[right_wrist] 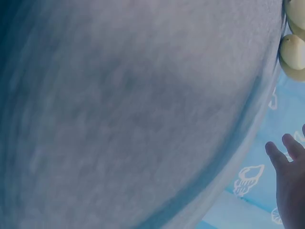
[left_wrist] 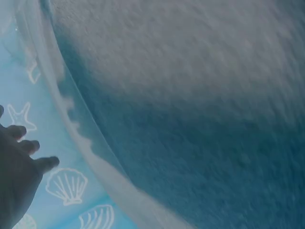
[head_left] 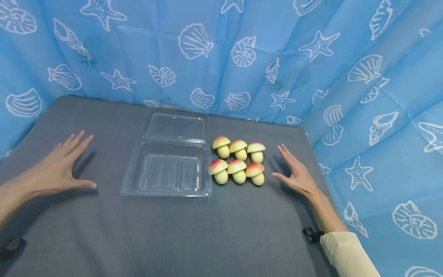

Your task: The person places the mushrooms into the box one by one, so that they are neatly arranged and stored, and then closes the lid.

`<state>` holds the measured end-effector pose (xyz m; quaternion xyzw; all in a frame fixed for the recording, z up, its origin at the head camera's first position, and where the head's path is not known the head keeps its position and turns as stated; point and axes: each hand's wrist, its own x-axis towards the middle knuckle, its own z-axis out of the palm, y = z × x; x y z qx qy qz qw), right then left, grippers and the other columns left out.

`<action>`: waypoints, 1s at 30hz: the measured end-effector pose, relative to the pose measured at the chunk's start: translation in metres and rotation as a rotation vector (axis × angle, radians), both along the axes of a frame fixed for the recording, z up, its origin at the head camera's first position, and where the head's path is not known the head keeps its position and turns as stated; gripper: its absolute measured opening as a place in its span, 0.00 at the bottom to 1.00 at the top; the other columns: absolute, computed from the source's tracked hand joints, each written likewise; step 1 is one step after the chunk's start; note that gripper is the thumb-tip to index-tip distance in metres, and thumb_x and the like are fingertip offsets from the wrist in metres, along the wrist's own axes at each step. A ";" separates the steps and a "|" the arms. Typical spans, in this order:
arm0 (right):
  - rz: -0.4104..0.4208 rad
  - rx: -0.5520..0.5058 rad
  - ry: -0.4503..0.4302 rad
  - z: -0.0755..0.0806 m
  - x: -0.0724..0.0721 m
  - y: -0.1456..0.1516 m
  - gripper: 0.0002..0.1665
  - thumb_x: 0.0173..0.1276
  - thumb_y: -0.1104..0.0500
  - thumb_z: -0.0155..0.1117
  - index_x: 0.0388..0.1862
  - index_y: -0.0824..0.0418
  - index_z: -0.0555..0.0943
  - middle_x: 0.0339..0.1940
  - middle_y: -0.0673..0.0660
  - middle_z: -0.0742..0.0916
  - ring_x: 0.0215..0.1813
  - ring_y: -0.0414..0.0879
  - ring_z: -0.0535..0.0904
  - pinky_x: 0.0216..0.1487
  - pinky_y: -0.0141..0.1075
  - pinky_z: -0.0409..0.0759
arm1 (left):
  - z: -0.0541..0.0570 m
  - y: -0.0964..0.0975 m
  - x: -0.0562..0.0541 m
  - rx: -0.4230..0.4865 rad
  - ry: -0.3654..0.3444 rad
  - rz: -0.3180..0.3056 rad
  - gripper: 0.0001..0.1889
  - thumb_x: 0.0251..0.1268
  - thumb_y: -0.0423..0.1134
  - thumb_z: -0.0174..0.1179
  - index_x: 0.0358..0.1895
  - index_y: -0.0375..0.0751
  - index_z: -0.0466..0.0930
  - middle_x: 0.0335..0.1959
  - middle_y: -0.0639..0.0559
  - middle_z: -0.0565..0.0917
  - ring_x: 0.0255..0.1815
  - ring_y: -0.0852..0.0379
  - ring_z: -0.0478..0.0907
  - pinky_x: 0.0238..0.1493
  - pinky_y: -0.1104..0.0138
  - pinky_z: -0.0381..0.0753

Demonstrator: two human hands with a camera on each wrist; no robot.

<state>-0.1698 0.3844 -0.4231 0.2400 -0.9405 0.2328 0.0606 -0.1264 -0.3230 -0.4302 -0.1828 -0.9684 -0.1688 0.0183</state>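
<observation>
1. Hands are held well apart, one at either side of the grey cloth-covered table (head_left: 166, 234), with fingers extended and thumbs spread away from them.
2. The left hand (head_left: 67, 167) is held above the table, to the left of the hinged container of transparent plastic (head_left: 167, 173), and is not in contact with it (a shadow is cast on the cloth beside the thumb).
3. The container is laid open, with its rectangular lid (head_left: 176, 126) folded back toward the far edge and its ribbed base turned toward the person.
4. Six yellow mushroom-shaped pieces with red-tinted, domed caps (head_left: 238, 169) are arranged just to the right of the container, in two rows of three.
5. The right hand (head_left: 295, 173) is placed near the right end of those rows, a gap being left between its fingertips and the pieces; two of them are partly caught at the edge of the right wrist view.
6. A cream sleeve (head_left: 346, 252) is worn on the right arm, and a blue curtain printed with white shells and starfish (head_left: 214, 15) is hung behind the table.
</observation>
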 end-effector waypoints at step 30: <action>0.043 -0.369 -0.263 0.024 -0.016 -0.048 0.47 0.63 0.71 0.70 0.78 0.62 0.60 0.77 0.67 0.64 0.67 0.71 0.70 0.63 0.57 0.75 | 0.015 0.056 -0.005 0.358 -0.249 -0.157 0.66 0.39 0.50 0.82 0.81 0.60 0.44 0.81 0.42 0.51 0.75 0.31 0.56 0.71 0.47 0.63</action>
